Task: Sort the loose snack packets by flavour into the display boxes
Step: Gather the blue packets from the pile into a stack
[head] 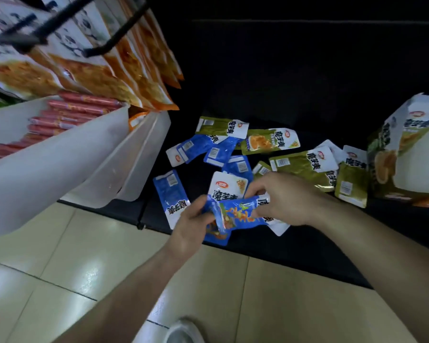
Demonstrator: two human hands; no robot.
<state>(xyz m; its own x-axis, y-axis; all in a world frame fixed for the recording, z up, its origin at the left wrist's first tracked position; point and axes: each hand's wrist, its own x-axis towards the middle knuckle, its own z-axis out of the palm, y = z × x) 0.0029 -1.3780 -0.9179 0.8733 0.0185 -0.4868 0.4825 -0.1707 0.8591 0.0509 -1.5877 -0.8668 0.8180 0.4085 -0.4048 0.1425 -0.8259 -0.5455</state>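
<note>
The left hand (191, 230) and right hand (285, 198) pinch blue packets (238, 212) — seemingly 2.

Single view. Head-worn wide-angle camera, set above and in front of the flat black shelf deck (290, 246), facing forward and steeply down onto it. Range: close, within the wearer's reach; left hand (191, 227) and right hand (282, 199) over the deck's front edge, mid-frame. Glossy beige floor tiles (60, 256) fill the frame below the deck.

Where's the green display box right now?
Head view, far right edge: the green display box sits on the dark shelf, just right of the loose green packets.
</note>
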